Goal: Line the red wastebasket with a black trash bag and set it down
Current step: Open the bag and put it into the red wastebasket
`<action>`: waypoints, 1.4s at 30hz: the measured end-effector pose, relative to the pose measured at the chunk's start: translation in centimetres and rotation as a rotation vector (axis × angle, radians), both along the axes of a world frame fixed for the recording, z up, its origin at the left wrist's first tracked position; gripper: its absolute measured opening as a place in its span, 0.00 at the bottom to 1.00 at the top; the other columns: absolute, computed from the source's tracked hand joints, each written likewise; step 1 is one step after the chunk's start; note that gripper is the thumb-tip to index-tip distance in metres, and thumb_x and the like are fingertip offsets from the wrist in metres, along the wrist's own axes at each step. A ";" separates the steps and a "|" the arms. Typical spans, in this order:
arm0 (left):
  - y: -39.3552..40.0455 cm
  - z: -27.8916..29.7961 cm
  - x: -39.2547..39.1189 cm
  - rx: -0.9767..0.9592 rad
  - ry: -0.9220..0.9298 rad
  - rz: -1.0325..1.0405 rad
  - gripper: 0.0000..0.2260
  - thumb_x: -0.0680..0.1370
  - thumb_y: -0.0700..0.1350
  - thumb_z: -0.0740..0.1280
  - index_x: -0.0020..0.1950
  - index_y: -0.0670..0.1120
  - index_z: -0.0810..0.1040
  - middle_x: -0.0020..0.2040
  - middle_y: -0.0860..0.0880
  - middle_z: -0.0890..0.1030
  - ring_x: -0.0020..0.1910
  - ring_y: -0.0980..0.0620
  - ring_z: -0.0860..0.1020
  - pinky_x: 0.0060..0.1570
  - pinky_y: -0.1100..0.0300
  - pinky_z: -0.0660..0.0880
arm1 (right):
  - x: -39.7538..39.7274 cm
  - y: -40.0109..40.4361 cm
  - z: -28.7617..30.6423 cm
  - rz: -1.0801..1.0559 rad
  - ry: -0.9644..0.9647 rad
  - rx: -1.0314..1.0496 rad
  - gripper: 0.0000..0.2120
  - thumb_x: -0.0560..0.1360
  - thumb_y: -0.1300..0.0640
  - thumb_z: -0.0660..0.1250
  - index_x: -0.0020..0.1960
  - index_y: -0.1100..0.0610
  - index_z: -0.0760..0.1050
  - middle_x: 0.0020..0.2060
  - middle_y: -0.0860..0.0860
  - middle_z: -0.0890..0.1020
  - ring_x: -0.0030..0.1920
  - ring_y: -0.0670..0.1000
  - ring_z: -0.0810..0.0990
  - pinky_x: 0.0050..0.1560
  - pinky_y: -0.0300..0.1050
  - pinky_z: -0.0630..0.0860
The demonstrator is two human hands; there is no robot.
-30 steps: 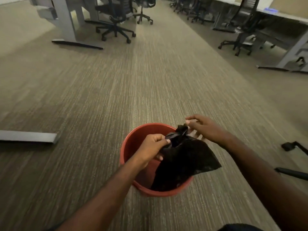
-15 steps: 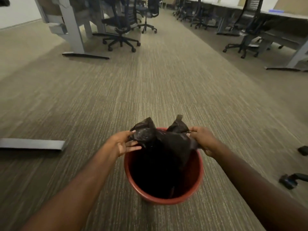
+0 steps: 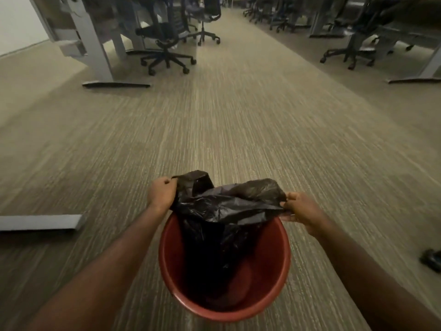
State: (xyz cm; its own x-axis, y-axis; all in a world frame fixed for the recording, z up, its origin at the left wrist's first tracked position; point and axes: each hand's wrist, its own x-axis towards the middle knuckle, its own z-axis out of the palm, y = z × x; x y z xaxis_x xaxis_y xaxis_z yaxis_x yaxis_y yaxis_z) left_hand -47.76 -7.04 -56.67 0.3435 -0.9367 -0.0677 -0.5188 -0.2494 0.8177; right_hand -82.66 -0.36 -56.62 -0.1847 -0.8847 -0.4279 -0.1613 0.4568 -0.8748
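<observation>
Carpeted office aisle, grey-brown ribbed pile, runs straight away w/ rows of desks either side. Down near the person's feet stands the red wastebasket, upright on the carpet, mouth open to the camera.

Black trash bag is held over the far rim of the basket, stretched between both hands. Left hand is fisted tight on the bag's left edge, just past the rim on the far-left side. Right hand pinches the bag's right edge btwn thumb and fingers, at the far-right of the rim. Top of the bag bunches up in two humps above the rim; the rest hangs down inside the basket, covering the far wall and middle. Near-side inner wall and right inner wall are bare red, so the bag isn't folded over the rim there. Can't tell if the bag reaches the bottom, too dark.

Around it: flat grey desk foot lies on the carpet to the left, well apart from the basket. Further off, a grey desk leg and black office chair at left; another chair at right. Small dark object at the right edge, blurred, can't tell what.
</observation>
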 end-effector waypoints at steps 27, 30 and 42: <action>1.3 1.5 3.4 0.033 0.349 -0.265 0.08 0.77 0.39 0.68 0.38 0.44 0.79 0.29 0.51 0.79 0.26 0.57 0.75 0.25 0.67 0.70 | -3.0 1.6 2.3 0.653 -0.203 -0.175 0.06 0.76 0.55 0.71 0.43 0.57 0.80 0.38 0.51 0.82 0.38 0.47 0.80 0.41 0.38 0.77; 1.4 1.4 3.1 -0.066 0.247 -0.255 0.13 0.78 0.41 0.67 0.33 0.41 0.73 0.27 0.46 0.69 0.26 0.52 0.65 0.26 0.62 0.60 | -2.6 0.9 2.3 0.386 -0.130 -0.271 0.08 0.80 0.54 0.66 0.47 0.58 0.78 0.41 0.53 0.84 0.45 0.54 0.81 0.49 0.48 0.77; -0.6 2.2 0.3 -0.058 0.483 0.003 0.09 0.77 0.45 0.67 0.42 0.40 0.78 0.40 0.39 0.75 0.38 0.45 0.72 0.36 0.55 0.67 | 10.0 4.5 6.0 0.806 1.236 -0.806 0.37 0.71 0.26 0.59 0.72 0.47 0.68 0.66 0.47 0.78 0.67 0.52 0.74 0.69 0.54 0.69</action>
State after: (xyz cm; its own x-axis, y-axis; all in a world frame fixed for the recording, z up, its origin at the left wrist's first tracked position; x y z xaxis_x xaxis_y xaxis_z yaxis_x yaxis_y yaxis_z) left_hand -47.49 -7.67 -54.48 0.2881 -0.9428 -0.1679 -0.0757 -0.1972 0.9774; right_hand -72.62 4.14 -50.61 0.5375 -0.8202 0.1958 -0.8357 -0.5492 -0.0061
